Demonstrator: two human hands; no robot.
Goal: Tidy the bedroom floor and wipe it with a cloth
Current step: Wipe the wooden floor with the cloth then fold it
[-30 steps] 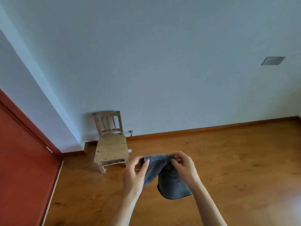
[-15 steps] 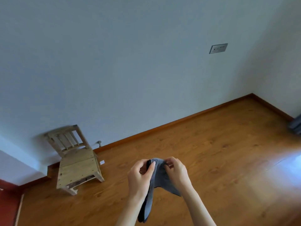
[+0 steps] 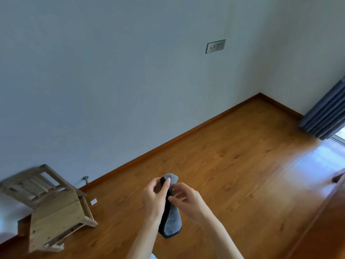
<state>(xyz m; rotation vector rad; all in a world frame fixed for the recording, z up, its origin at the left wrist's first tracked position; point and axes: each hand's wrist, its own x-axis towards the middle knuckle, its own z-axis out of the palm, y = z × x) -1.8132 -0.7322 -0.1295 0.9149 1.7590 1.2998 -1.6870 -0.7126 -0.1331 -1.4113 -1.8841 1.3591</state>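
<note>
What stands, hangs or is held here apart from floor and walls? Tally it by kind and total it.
Cloths: 1, grey cloth, gripped by the left hand, right hand pinching it
Chairs: 1, wooden chair
Curtains: 1, blue curtain
Wall sockets: 1, socket plate
Total: 4

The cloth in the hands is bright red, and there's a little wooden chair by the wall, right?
Not quite. The head view shows the cloth is grey, not red. Both hands, left and right, hold it, and the little wooden chair does stand by the wall.
</note>
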